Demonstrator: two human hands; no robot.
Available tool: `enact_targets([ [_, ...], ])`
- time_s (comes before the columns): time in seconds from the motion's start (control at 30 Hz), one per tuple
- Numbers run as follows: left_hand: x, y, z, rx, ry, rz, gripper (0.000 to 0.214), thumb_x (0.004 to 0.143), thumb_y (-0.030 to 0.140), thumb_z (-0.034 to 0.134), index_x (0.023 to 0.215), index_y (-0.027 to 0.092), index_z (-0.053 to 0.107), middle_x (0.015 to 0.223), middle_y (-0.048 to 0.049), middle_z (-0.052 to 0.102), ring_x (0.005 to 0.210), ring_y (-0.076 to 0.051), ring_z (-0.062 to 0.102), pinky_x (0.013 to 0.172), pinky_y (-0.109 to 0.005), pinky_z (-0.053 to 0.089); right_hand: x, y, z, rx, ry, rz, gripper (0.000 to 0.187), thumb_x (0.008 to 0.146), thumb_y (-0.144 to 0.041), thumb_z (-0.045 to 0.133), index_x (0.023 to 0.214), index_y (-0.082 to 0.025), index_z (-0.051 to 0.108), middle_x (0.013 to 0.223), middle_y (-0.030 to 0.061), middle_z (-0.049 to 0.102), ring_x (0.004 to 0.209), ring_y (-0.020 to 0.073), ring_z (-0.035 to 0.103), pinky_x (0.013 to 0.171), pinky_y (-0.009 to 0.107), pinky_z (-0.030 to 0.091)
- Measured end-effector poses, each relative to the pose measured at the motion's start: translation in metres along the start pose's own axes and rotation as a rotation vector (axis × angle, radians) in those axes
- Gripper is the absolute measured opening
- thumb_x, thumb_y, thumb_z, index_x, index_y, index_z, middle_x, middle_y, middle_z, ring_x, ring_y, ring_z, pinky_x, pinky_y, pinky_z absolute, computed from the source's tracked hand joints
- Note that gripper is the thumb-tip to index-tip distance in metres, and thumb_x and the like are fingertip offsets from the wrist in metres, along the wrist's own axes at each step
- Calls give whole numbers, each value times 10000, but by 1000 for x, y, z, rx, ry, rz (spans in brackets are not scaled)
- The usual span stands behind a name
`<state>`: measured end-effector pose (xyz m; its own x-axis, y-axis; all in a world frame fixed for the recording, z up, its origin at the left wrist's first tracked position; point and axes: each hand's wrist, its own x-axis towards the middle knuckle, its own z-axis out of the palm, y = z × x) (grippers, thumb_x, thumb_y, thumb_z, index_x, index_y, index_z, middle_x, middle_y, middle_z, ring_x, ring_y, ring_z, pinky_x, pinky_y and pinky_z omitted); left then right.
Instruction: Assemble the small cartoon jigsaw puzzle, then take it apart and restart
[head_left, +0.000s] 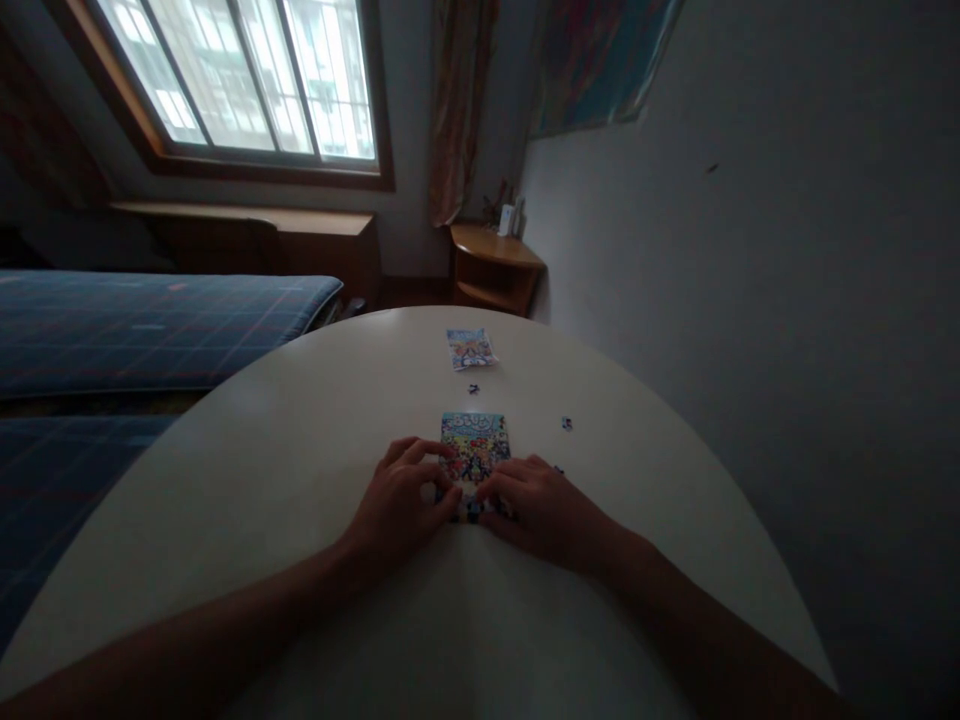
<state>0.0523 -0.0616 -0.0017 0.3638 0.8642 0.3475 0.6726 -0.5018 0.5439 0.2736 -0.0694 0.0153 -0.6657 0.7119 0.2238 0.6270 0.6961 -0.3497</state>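
Currently, on the white table (315,420), a jigsaw puzzle (477,450) is being touched at its left by the left hand (403,497) and at its lower right by the right hand (541,502). Both grips are being held narrow; whether anything is being pinched cannot be told. Beyond it, a printed sheet (471,350) is being supported.

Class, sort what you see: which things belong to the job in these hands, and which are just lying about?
In the job:
jigsaw puzzle, with left hand and right hand at it
loose jigsaw pieces
printed picture sheet, probably

Just about:
plaid mattress
wooden corner shelf
curtain
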Motion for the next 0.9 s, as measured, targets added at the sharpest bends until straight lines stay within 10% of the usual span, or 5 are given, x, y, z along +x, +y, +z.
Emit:
enact_targets([
  [0.9,2,-2,-9,145,-72,201,59,804,166,676,843,210,673,946,-40,676,943,-226,578,822,-397,541,0,-1,-3,-146,8,-115,167,934,-284,580,1010,-288,728,899,31,667,827,162,602,741,308,369],
])
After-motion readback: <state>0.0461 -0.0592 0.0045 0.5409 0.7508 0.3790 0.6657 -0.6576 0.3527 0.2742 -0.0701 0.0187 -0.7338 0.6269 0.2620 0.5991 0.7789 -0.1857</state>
